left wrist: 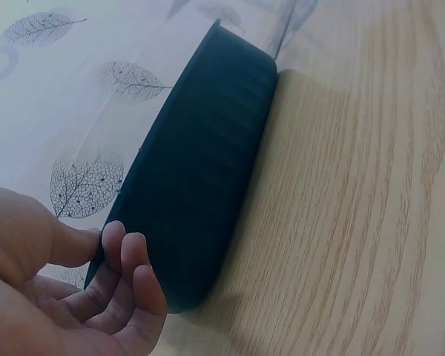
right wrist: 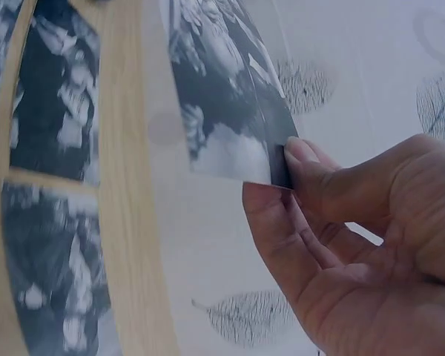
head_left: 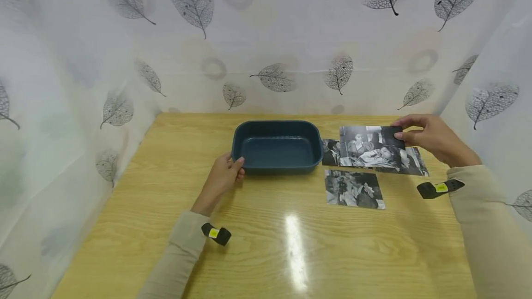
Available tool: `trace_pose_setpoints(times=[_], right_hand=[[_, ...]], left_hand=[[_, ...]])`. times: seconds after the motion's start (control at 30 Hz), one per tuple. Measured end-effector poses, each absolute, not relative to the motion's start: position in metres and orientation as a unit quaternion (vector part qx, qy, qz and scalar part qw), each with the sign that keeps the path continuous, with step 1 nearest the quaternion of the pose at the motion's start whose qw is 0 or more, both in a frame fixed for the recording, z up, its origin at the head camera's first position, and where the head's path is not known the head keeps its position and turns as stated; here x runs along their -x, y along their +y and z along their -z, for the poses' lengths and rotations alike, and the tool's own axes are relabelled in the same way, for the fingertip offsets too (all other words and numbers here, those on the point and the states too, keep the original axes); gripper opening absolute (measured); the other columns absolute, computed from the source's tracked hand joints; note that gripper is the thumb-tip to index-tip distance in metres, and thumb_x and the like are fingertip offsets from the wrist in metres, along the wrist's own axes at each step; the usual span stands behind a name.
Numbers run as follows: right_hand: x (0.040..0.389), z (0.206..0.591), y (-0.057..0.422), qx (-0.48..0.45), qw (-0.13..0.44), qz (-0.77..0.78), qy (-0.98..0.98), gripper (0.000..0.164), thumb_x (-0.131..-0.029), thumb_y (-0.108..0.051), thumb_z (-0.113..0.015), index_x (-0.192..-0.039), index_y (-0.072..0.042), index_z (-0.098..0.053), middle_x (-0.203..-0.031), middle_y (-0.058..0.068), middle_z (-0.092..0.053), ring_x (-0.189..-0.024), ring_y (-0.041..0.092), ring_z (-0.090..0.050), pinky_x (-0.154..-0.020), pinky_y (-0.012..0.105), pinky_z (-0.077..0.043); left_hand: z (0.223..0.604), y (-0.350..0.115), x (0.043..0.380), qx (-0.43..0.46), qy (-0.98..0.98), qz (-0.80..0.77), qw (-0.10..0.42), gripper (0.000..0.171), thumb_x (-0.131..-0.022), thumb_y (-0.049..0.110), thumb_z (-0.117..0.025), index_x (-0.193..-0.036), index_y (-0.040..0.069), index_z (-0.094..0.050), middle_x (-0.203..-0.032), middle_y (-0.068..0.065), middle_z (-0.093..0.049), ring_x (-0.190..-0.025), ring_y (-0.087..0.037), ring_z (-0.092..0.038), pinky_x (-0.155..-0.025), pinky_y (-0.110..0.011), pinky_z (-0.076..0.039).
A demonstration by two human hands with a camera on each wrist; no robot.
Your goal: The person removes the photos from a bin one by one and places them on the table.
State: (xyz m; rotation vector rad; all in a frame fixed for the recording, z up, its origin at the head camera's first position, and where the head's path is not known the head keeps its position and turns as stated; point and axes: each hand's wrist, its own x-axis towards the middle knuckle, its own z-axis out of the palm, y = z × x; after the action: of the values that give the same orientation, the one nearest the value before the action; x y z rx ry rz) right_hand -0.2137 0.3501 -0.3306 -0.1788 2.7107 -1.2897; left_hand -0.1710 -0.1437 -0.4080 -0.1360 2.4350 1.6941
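My left hand (head_left: 222, 176) pinches the near left corner of a dark blue rectangular dish (head_left: 276, 170), thumb over the rim and fingers curled beneath it. In the left wrist view the long side of the dish (left wrist: 196, 163) faces the camera. At the right, my right hand (head_left: 438, 140) holds a black-and-white photo print (head_left: 370, 146) by its upper right corner, between thumb and fingers. This print is raised over two others, a left one (head_left: 331, 152) and a right one (head_left: 415, 163), covering much of both. Another print (head_left: 355, 189) lies flat just in front.
The wooden table (head_left: 257, 243) runs back to a white curtain (head_left: 282, 36) with a leaf pattern, which also hangs at both sides. Each sleeve bears a black strap with a yellow tag. A bright light reflection falls on the table front.
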Motion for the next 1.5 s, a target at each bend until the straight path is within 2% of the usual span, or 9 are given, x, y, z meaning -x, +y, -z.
trace_pose_setpoints(times=[0.27, 0.43, 0.63, 0.7, 0.97, 1.13, 1.23, 1.4, 1.5], right_hand=[[0.193, 0.349, 0.404, 0.050, 0.107, 0.414, 0.903, 0.036, -0.098, -0.006, -0.068, -0.127, 0.012, -0.058, -0.113, -0.006, -0.056, -0.086, 0.008, -0.065, -0.073, 0.028, -0.060], [0.183, 0.370, 0.431, 0.033, 0.139, 0.400, 0.905, 0.035, -0.097, -0.006, -0.069, -0.125, 0.012, -0.059, -0.111, 0.001, -0.058, -0.086, 0.007, -0.065, -0.074, 0.030, -0.060], [0.172, 0.391, 0.452, 0.015, 0.166, 0.411, 0.896, 0.023, -0.096, -0.003, -0.069, -0.117, 0.007, -0.066, -0.106, 0.002, -0.060, -0.085, 0.005, -0.064, -0.072, 0.029, -0.060], [0.169, 0.397, 0.455, 0.016, 0.165, 0.404, 0.900, 0.024, -0.096, -0.002, -0.069, -0.117, 0.008, -0.066, -0.106, 0.005, -0.060, -0.083, 0.005, -0.063, -0.071, 0.028, -0.060], [0.163, 0.409, 0.455, 0.022, 0.175, 0.342, 0.923, 0.038, -0.098, -0.004, -0.066, -0.126, 0.018, -0.055, -0.115, 0.033, -0.054, -0.081, 0.009, -0.061, -0.067, 0.032, -0.059], [0.162, 0.413, 0.453, 0.028, 0.154, 0.311, 0.937, 0.034, -0.095, -0.005, -0.068, -0.120, 0.016, -0.061, -0.115, 0.040, -0.054, -0.090, 0.025, -0.062, -0.063, 0.032, -0.057], [0.162, 0.415, 0.452, 0.035, 0.127, 0.289, 0.948, 0.033, -0.092, -0.008, -0.073, -0.115, 0.015, -0.065, -0.107, 0.034, -0.061, -0.090, 0.028, -0.061, -0.062, 0.030, -0.054], [0.163, 0.417, 0.451, 0.024, 0.110, 0.263, 0.958, 0.037, -0.087, -0.014, -0.080, -0.110, 0.012, -0.067, -0.096, 0.023, -0.067, -0.083, 0.023, -0.061, -0.061, 0.029, -0.050], [0.161, 0.417, 0.451, 0.015, 0.114, 0.251, 0.961, 0.040, -0.086, -0.017, -0.081, -0.109, 0.012, -0.066, -0.094, 0.023, -0.068, -0.084, 0.030, -0.063, -0.063, 0.032, -0.049]], left_hand=[[0.408, -0.146, 0.170, 0.043, 0.820, -0.564, 0.086, 0.052, -0.109, 0.017, -0.050, -0.152, -0.007, -0.034, -0.092, -0.020, -0.067, -0.080, -0.024, -0.067, -0.075, -0.035, -0.059], [0.407, -0.147, 0.171, 0.041, 0.818, -0.567, 0.082, 0.048, -0.109, 0.016, -0.050, -0.150, -0.005, -0.039, -0.093, -0.022, -0.067, -0.079, -0.024, -0.066, -0.075, -0.036, -0.058], [0.408, -0.148, 0.172, 0.040, 0.815, -0.572, 0.086, 0.048, -0.109, 0.015, -0.049, -0.150, -0.006, -0.039, -0.092, -0.022, -0.067, -0.077, -0.022, -0.065, -0.073, -0.034, -0.058], [0.408, -0.148, 0.172, 0.040, 0.815, -0.572, 0.086, 0.048, -0.109, 0.015, -0.049, -0.150, -0.006, -0.039, -0.092, -0.022, -0.067, -0.076, -0.021, -0.064, -0.073, -0.034, -0.058], [0.408, -0.146, 0.172, 0.038, 0.818, -0.568, 0.085, 0.046, -0.109, 0.015, -0.050, -0.148, -0.007, -0.041, -0.092, -0.023, -0.067, -0.077, -0.023, -0.065, -0.074, -0.036, -0.059], [0.408, -0.145, 0.172, 0.039, 0.815, -0.571, 0.087, 0.048, -0.109, 0.016, -0.049, -0.149, -0.007, -0.039, -0.093, -0.022, -0.067, -0.076, -0.020, -0.064, -0.074, -0.035, -0.058], [0.409, -0.145, 0.173, 0.039, 0.815, -0.572, 0.086, 0.048, -0.109, 0.016, -0.049, -0.150, -0.007, -0.038, -0.093, -0.021, -0.067, -0.075, -0.018, -0.063, -0.073, -0.034, -0.058], [0.410, -0.145, 0.173, 0.037, 0.817, -0.568, 0.086, 0.045, -0.109, 0.016, -0.050, -0.146, -0.008, -0.042, -0.092, -0.022, -0.067, -0.075, -0.020, -0.064, -0.072, -0.033, -0.058], [0.410, -0.144, 0.173, 0.035, 0.817, -0.569, 0.088, 0.044, -0.109, 0.015, -0.050, -0.145, -0.008, -0.043, -0.092, -0.022, -0.067, -0.075, -0.020, -0.064, -0.072, -0.033, -0.058]])
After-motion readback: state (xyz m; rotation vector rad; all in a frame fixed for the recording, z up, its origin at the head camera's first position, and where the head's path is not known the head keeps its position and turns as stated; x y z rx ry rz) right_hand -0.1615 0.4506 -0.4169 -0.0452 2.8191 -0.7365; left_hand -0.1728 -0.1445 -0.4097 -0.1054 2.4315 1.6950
